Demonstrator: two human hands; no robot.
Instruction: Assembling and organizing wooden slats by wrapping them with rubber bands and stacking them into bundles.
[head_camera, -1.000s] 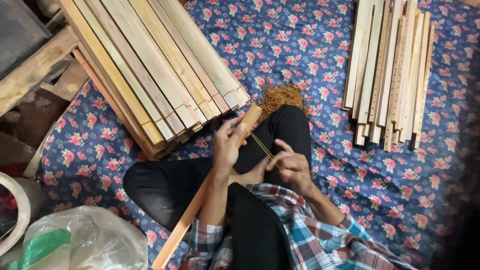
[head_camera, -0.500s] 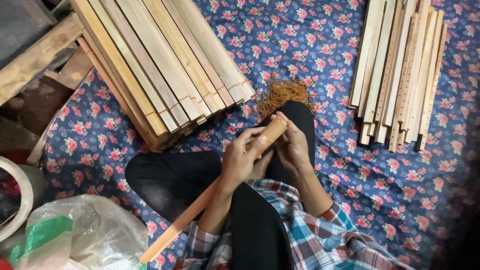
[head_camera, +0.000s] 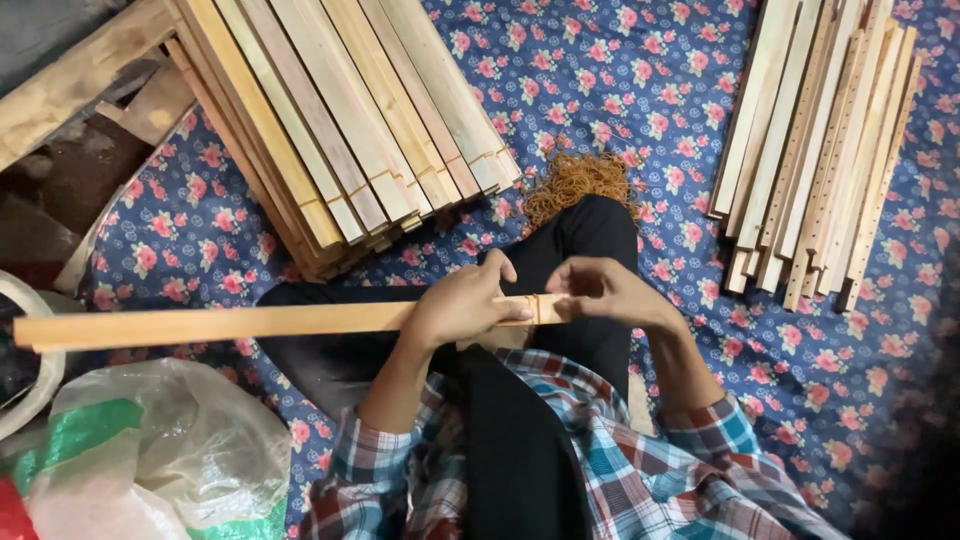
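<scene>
Underneath, a blue floral cloth (head_camera: 640, 90) covers the floor. A large stack of wooden slats (head_camera: 350, 120) lies at upper left, a second slat pile (head_camera: 815, 150) at upper right, a plastic bag (head_camera: 150, 450) at lower left, and a heap of rubber bands (head_camera: 578, 182) by the knee. The wooden slat bundle (head_camera: 230, 323) lies level across the lap, long axis left to right. The left hand (head_camera: 462, 302) is wrapped around it; the right hand (head_camera: 605, 290) pinches its banded right end.

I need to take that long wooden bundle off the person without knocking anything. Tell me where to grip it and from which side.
Probably grip the wooden slat bundle on its free middle stretch, coming from above. It lies level across the lap; the left hand clasps it near the banded end, the right hand works that end, and the plastic bag lies just below.
</scene>
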